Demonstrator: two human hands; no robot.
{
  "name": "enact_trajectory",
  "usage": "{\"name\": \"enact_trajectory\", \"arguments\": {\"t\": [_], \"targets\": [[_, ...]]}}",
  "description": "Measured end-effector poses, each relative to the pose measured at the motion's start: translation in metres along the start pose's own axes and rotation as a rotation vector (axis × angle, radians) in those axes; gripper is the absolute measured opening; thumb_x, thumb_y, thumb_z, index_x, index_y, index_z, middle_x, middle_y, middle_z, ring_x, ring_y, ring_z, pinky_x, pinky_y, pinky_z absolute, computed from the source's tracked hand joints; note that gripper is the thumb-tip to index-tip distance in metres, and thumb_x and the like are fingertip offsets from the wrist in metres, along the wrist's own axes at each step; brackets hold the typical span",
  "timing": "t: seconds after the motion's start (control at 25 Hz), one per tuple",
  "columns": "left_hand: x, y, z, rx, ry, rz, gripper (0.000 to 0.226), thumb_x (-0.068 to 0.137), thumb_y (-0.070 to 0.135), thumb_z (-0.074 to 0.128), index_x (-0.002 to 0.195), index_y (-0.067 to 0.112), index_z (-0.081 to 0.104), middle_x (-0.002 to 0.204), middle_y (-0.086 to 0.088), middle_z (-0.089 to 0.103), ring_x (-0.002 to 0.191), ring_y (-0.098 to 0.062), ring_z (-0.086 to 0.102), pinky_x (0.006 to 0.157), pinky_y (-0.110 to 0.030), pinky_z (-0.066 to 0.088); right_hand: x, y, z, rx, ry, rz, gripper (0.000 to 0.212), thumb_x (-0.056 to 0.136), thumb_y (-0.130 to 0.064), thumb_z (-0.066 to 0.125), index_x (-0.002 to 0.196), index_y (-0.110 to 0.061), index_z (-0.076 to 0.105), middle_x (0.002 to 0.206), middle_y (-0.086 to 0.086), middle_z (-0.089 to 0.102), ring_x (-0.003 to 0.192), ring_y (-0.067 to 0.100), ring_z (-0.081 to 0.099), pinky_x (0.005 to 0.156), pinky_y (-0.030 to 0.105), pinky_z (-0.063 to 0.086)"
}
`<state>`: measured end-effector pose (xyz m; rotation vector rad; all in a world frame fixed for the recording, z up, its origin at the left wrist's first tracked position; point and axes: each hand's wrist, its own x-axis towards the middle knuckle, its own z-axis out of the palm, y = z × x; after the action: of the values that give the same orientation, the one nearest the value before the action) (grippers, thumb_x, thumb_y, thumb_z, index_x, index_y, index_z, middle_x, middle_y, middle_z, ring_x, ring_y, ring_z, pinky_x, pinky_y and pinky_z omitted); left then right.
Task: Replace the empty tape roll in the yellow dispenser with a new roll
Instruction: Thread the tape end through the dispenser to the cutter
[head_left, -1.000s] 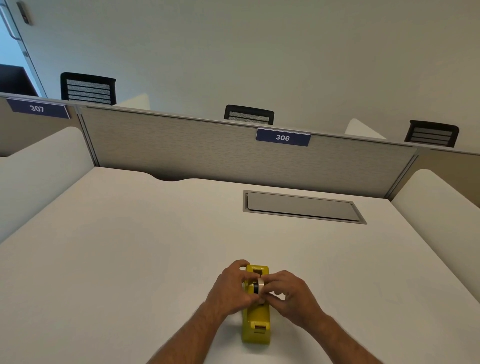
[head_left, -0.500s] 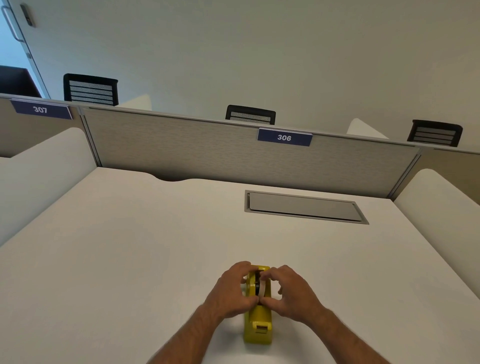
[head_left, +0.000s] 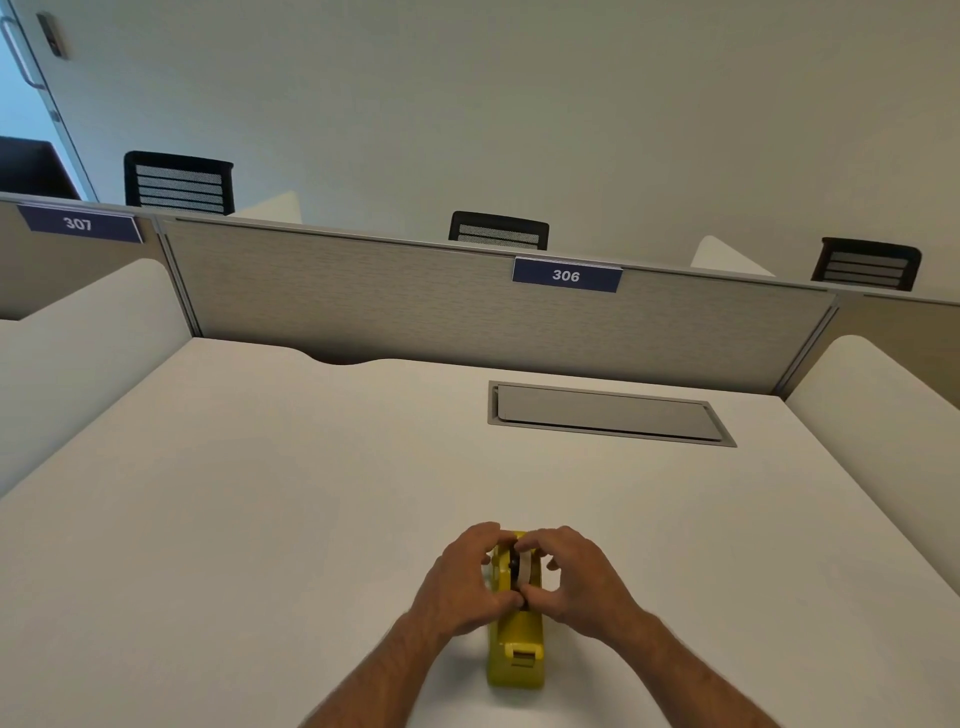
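Note:
The yellow tape dispenser (head_left: 516, 652) stands on the white desk (head_left: 260, 519), its cutter end toward me. A pale tape roll (head_left: 527, 566) on a dark hub sits upright in the dispenser's cradle. My left hand (head_left: 462, 582) clasps the dispenser's left side, with its thumb against the roll. From the right, my right hand (head_left: 576, 579) pinches the roll between fingertips on top and thumb below. Both hands hide most of the roll and the cradle.
A grey recessed cable hatch (head_left: 605, 413) lies in the desk behind the dispenser. A grey partition (head_left: 415, 301) with a "306" label (head_left: 566, 274) closes the back; white side panels (head_left: 883, 405) flank the desk. Black chair backs (head_left: 498, 232) show beyond.
My hands have drawn closer around the roll on the dispenser; the right hand's fingers now curl over the top of the roll. The dispenser has stayed in place.

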<state>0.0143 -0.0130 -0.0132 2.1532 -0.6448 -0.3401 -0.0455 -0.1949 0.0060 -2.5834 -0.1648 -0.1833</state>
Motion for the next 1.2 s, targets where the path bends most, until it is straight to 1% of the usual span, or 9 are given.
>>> {"name": "enact_trajectory", "arguments": {"t": [0.12, 0.24, 0.4, 0.48, 0.64, 0.8, 0.92, 1.04, 1.2], "targets": [[-0.003, 0.003, 0.004, 0.034, 0.015, -0.014, 0.078, 0.059, 0.059, 0.072, 0.131, 0.046, 0.045, 0.147, 0.014, 0.038, 0.130, -0.011, 0.044, 0.107, -0.035, 0.043, -0.001, -0.001, -0.002, 0.014, 0.010, -0.018, 0.045, 0.074, -0.044, 0.074, 0.116, -0.033, 0.060, 0.112, -0.013, 0.065, 0.096, 0.002, 0.054, 0.081, 0.018, 0.052], [-0.004, 0.005, 0.006, 0.025, 0.041, -0.008, 0.074, 0.062, 0.060, 0.073, 0.130, 0.046, 0.047, 0.148, 0.013, 0.039, 0.129, -0.010, 0.045, 0.105, -0.031, 0.043, 0.001, -0.006, -0.006, 0.079, 0.035, -0.024, 0.042, 0.074, -0.038, 0.075, 0.113, -0.030, 0.062, 0.109, -0.015, 0.066, 0.096, 0.004, 0.058, 0.084, 0.022, 0.053], [-0.004, 0.008, 0.008, 0.023, 0.152, -0.017, 0.062, 0.074, 0.052, 0.073, 0.131, 0.043, 0.051, 0.147, 0.014, 0.042, 0.133, -0.009, 0.041, 0.105, -0.026, 0.037, 0.005, -0.014, -0.011, 0.192, 0.073, -0.009, 0.041, 0.070, -0.034, 0.074, 0.109, -0.034, 0.063, 0.106, -0.019, 0.067, 0.099, 0.003, 0.062, 0.086, 0.019, 0.054], [-0.004, 0.012, 0.009, 0.034, 0.219, 0.029, 0.057, 0.076, 0.044, 0.073, 0.130, 0.038, 0.055, 0.141, 0.014, 0.049, 0.128, -0.008, 0.046, 0.103, -0.023, 0.039, 0.006, -0.016, -0.014, 0.232, 0.107, -0.003, 0.041, 0.069, -0.030, 0.076, 0.109, -0.033, 0.066, 0.105, -0.019, 0.068, 0.099, 0.005, 0.064, 0.084, 0.018, 0.056], [-0.006, 0.019, 0.007, -0.014, 0.302, 0.127, 0.044, 0.079, 0.034, 0.073, 0.121, 0.025, 0.064, 0.118, 0.009, 0.065, 0.105, -0.008, 0.059, 0.090, -0.024, 0.053, 0.007, -0.013, -0.018, 0.287, 0.169, 0.045, 0.039, 0.065, -0.027, 0.079, 0.104, -0.029, 0.073, 0.099, -0.016, 0.069, 0.093, 0.006, 0.066, 0.077, 0.021, 0.060], [-0.007, 0.023, 0.005, -0.082, 0.257, 0.182, 0.030, 0.084, 0.029, 0.068, 0.114, 0.023, 0.069, 0.106, 0.008, 0.071, 0.095, -0.006, 0.063, 0.086, -0.028, 0.054, 0.008, -0.008, -0.020, 0.336, 0.168, 0.124, 0.035, 0.066, -0.030, 0.085, 0.099, -0.026, 0.076, 0.096, -0.014, 0.070, 0.087, 0.005, 0.068, 0.069, 0.022, 0.061], [-0.004, 0.022, 0.000, -0.159, 0.214, 0.150, 0.031, 0.083, 0.018, 0.072, 0.114, 0.023, 0.069, 0.105, 0.010, 0.071, 0.094, -0.004, 0.064, 0.085, -0.026, 0.054, 0.008, -0.004, -0.025, 0.384, 0.114, 0.180, 0.032, 0.071, -0.025, 0.085, 0.102, -0.027, 0.076, 0.096, -0.012, 0.074, 0.088, 0.006, 0.070, 0.071, 0.022, 0.060], [-0.001, 0.018, -0.006, -0.155, 0.159, 0.090, 0.036, 0.089, 0.014, 0.066, 0.123, 0.025, 0.064, 0.119, 0.009, 0.068, 0.106, -0.003, 0.061, 0.093, -0.021, 0.050, 0.009, 0.000, -0.031, 0.394, 0.021, 0.198, 0.026, 0.078, -0.014, 0.079, 0.102, -0.026, 0.077, 0.094, -0.010, 0.077, 0.085, 0.006, 0.071, 0.073, 0.024, 0.060], [0.003, 0.017, -0.012, -0.133, 0.108, 0.064, 0.040, 0.095, 0.015, 0.059, 0.133, 0.024, 0.056, 0.131, 0.008, 0.061, 0.119, -0.008, 0.056, 0.103, -0.025, 0.045, 0.008, -0.001, -0.030, 0.471, -0.038, 0.209, 0.029, 0.080, -0.010, 0.079, 0.105, -0.025, 0.076, 0.097, -0.007, 0.077, 0.088, 0.011, 0.072, 0.079, 0.029, 0.061]]}}
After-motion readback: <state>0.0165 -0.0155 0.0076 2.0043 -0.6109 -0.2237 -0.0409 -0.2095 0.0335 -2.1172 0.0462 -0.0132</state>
